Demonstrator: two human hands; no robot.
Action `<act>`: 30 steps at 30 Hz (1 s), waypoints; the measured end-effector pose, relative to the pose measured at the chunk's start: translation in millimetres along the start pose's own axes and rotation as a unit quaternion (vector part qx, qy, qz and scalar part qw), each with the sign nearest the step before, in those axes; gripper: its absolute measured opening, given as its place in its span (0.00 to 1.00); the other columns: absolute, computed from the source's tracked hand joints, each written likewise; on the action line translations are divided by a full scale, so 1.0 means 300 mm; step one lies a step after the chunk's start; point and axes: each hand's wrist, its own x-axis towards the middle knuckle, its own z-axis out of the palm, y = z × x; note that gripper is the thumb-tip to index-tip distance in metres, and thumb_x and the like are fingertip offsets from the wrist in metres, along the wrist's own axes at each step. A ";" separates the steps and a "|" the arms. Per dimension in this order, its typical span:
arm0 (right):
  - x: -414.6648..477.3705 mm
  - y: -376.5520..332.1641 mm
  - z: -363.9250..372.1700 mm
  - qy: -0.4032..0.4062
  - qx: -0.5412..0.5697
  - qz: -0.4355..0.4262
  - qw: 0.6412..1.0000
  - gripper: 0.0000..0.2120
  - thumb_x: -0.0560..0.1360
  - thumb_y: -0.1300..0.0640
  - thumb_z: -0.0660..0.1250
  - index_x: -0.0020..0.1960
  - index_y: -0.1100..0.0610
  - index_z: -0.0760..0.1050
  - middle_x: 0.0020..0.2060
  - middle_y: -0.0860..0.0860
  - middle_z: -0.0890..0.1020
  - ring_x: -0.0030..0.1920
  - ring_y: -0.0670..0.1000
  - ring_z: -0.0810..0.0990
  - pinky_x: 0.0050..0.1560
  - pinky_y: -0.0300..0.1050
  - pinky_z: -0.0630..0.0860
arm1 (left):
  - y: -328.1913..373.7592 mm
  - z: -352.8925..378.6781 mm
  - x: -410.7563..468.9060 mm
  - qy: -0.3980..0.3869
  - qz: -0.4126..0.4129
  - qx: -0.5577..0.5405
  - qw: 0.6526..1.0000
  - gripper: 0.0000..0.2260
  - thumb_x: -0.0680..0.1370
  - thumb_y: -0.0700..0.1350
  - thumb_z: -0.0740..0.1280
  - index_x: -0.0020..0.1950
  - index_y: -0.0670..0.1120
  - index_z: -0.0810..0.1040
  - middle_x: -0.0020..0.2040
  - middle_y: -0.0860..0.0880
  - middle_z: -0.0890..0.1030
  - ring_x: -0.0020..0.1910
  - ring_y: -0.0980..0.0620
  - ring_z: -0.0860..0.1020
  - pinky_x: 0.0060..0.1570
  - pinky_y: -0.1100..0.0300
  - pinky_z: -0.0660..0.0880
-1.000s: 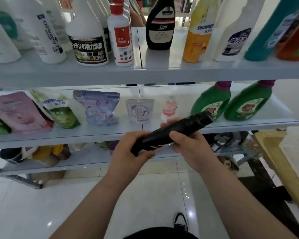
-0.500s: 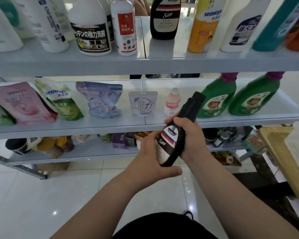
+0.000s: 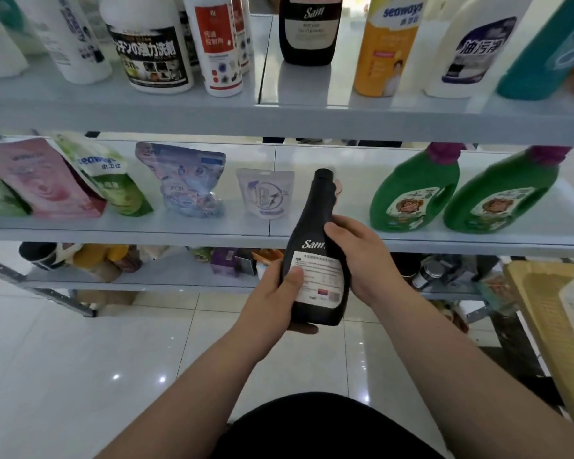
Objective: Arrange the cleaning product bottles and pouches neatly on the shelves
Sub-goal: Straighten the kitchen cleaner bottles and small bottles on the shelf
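1. A small pink bottle [image 3: 338, 191] on the middle shelf [image 3: 146, 231] is almost wholly covered by the neck of the black bottle [image 3: 314, 226]. Only a sliver shows at the neck's right.
2. Every bottle on the top shelf [image 3: 212, 117] is cut off by the upper edge of the view. One of them is a second black bottle [image 3: 309, 34] with the same "Sam" lettering.
3. The things on the lowest shelf [image 3: 146, 276] are dim and blurred, and I cannot tell what they are.
4. The black bottle is held in the air in front of the middle shelf. From here it sits between a white pouch [image 3: 265, 193] and two green jugs [image 3: 415, 193].
5. It stands close to upright, its long axis near vertical, with the cap up and the base down. A printed white label faces the person.
6. The left hand [image 3: 272, 293] grips the lower body, with the thumb lying across the label and the fingers under the base.
7. The right hand [image 3: 365, 260] is curled round the bottle's right side near the shoulder, with its fingertips on the front.
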 end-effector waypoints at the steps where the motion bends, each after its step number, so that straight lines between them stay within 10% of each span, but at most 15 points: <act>1: -0.004 -0.006 -0.005 -0.010 0.037 0.028 0.999 0.07 0.81 0.55 0.66 0.56 0.56 0.80 0.45 0.55 0.88 0.46 0.56 0.87 0.44 0.50 0.82 | 0.009 0.014 -0.001 0.003 -0.012 -0.013 1.000 0.12 0.85 0.51 0.59 0.66 0.49 0.74 0.52 0.46 0.85 0.44 0.47 0.86 0.35 0.46 0.84; 6: -0.022 -0.008 -0.013 -0.130 0.241 0.209 0.939 0.34 0.78 0.35 0.63 0.67 0.64 0.74 0.53 0.62 0.84 0.52 0.61 0.85 0.50 0.53 0.83 | 0.054 0.092 -0.043 -0.068 -0.176 -0.261 0.947 0.21 0.84 0.59 0.56 0.65 0.47 0.76 0.45 0.42 0.86 0.30 0.41 0.83 0.17 0.66 0.69; 14: -0.016 0.031 -0.034 -0.077 0.317 0.208 0.922 0.30 0.70 0.44 0.76 0.64 0.59 0.71 0.46 0.59 0.82 0.45 0.55 0.84 0.45 0.51 0.81 | 0.017 0.090 -0.040 -0.135 -0.212 -0.239 0.938 0.26 0.82 0.64 0.59 0.62 0.43 0.77 0.41 0.43 0.79 0.30 0.48 0.78 0.20 0.66 0.69; 20: -0.040 0.015 -0.070 -0.146 0.148 -0.054 0.977 0.20 0.68 0.60 0.69 0.58 0.55 0.71 0.43 0.55 0.80 0.47 0.53 0.79 0.49 0.50 0.78 | -0.018 0.024 -0.033 -0.149 -0.045 0.037 0.987 0.39 0.63 0.58 0.79 0.71 0.53 0.69 0.62 0.45 0.77 0.50 0.49 0.83 0.46 0.55 0.82; 24: -0.092 -0.001 -0.051 -0.200 0.038 -0.173 0.964 0.18 0.64 0.59 0.73 0.52 0.49 0.75 0.47 0.54 0.78 0.49 0.52 0.77 0.52 0.49 0.77 | 0.005 0.005 -0.030 -0.080 0.142 0.267 0.950 0.36 0.68 0.47 0.79 0.66 0.68 0.63 0.59 0.64 0.73 0.53 0.60 0.79 0.44 0.69 0.77; 30: -0.148 -0.036 0.000 -0.121 -0.041 -0.210 0.969 0.18 0.69 0.63 0.75 0.55 0.51 0.75 0.51 0.48 0.83 0.50 0.45 0.81 0.49 0.40 0.78 | -0.045 -0.064 0.001 0.000 0.260 0.242 0.935 0.31 0.72 0.42 0.76 0.61 0.74 0.69 0.59 0.65 0.75 0.61 0.66 0.73 0.56 0.77 0.69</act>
